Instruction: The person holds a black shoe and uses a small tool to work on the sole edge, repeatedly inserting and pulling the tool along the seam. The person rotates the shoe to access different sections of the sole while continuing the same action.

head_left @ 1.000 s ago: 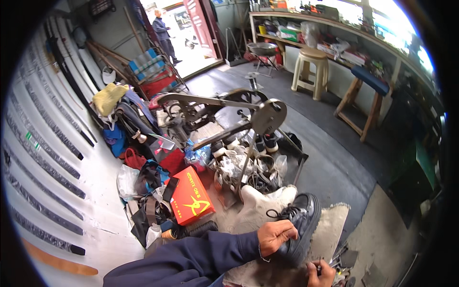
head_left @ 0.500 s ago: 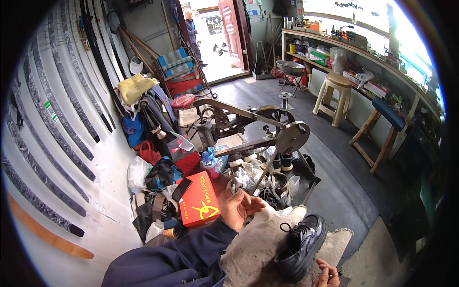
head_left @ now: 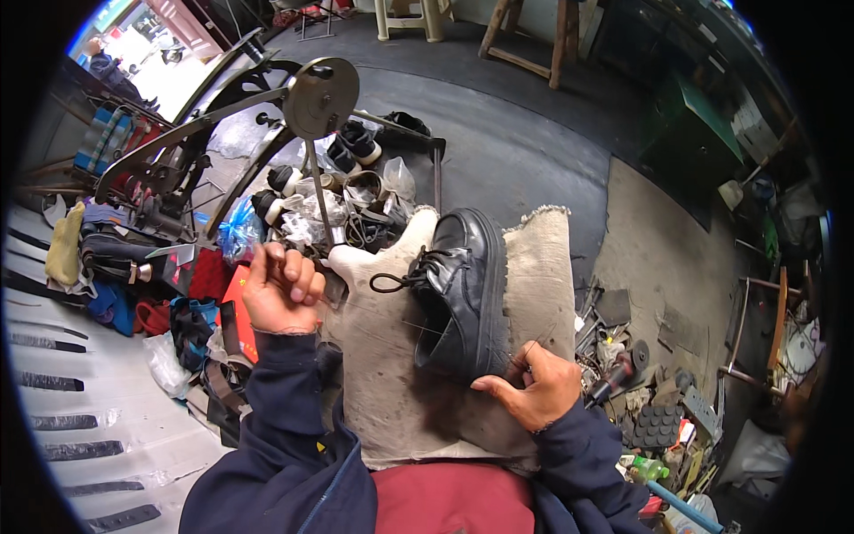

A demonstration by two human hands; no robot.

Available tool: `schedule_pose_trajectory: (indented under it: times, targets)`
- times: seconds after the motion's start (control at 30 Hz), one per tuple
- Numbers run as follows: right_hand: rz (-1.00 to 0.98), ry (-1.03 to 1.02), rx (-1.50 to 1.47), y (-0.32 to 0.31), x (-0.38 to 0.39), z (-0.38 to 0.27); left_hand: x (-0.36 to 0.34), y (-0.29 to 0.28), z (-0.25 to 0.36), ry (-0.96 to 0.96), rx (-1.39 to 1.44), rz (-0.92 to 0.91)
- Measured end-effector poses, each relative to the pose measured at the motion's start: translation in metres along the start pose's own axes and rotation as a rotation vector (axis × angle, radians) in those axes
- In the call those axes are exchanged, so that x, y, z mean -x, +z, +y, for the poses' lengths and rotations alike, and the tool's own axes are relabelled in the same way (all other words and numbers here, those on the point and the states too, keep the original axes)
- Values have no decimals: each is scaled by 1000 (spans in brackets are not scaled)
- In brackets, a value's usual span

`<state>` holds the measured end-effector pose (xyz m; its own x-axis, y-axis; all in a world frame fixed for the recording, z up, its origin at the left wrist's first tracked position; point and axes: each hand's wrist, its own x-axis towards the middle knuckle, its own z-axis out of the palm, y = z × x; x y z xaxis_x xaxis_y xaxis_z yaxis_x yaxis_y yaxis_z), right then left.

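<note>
A black lace-up shoe (head_left: 463, 289) lies on a beige cloth (head_left: 391, 374) spread over my lap. My right hand (head_left: 532, 387) presses against the shoe's heel and sole edge, fingers pinched there on something too small to make out. My left hand (head_left: 280, 289) is raised to the left of the shoe, fingers curled shut. A thin thread (head_left: 418, 327) appears to run from the left hand toward the shoe.
A black hand-cranked stitching machine (head_left: 267, 116) stands ahead with shoes and bags piled around it. Tools and rubber soles (head_left: 654, 423) lie at the right on the floor. Wooden stools stand at the back. A person (head_left: 102, 62) stands far left outside.
The view tilted down. My left hand left the shoe and swung out to the left, then rose. The shoe now lies centred on the lap cloth with my right hand at its heel.
</note>
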<state>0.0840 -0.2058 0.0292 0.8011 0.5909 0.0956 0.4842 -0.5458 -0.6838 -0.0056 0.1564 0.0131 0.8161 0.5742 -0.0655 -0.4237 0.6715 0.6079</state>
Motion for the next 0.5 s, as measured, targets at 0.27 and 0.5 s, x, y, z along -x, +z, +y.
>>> schedule_pose_trajectory:
  times: [0.27, 0.5]
  targets:
    - [43, -66, -93, 10, -1, 2, -34, -35, 65, 189, -143, 161]
    - [3, -94, -76, 17, -5, 0, -3, -99, 79, 98, -332, 326]
